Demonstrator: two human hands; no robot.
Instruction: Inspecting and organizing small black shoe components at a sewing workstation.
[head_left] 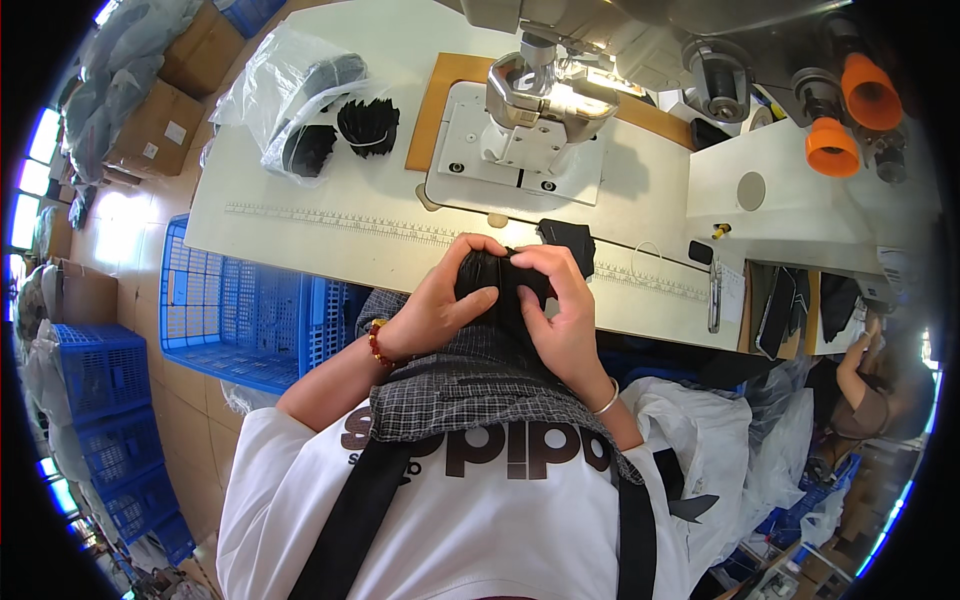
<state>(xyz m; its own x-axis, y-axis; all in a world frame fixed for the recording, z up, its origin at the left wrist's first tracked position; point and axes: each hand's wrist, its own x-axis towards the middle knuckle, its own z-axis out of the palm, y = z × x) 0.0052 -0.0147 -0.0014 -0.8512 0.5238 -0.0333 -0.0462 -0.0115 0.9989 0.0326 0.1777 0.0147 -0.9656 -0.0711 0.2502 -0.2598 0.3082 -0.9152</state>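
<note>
While the two hands meet at the near side of the sewing machine (pixel 545 140), one black bundle (pixel 484 270) of cloth layers is between them, by the worktop (pixel 380 200) edge. The left hand (pixel 437 300) has its grip closed on the left side of this bundle, and the right hand (pixel 563 305) grips the right side with bent fingers. At the left hand, the layered edges point toward the machine; the whole long axis I cannot tell, because fingers cover much. One folded black piece (pixel 567 240) lies nearer than the machine, just beside the right hand. Left of the machine are one banded black stack (pixel 368 127) and one plastic bag (pixel 270 85); to its right hang two orange cones (pixel 832 148).
</note>
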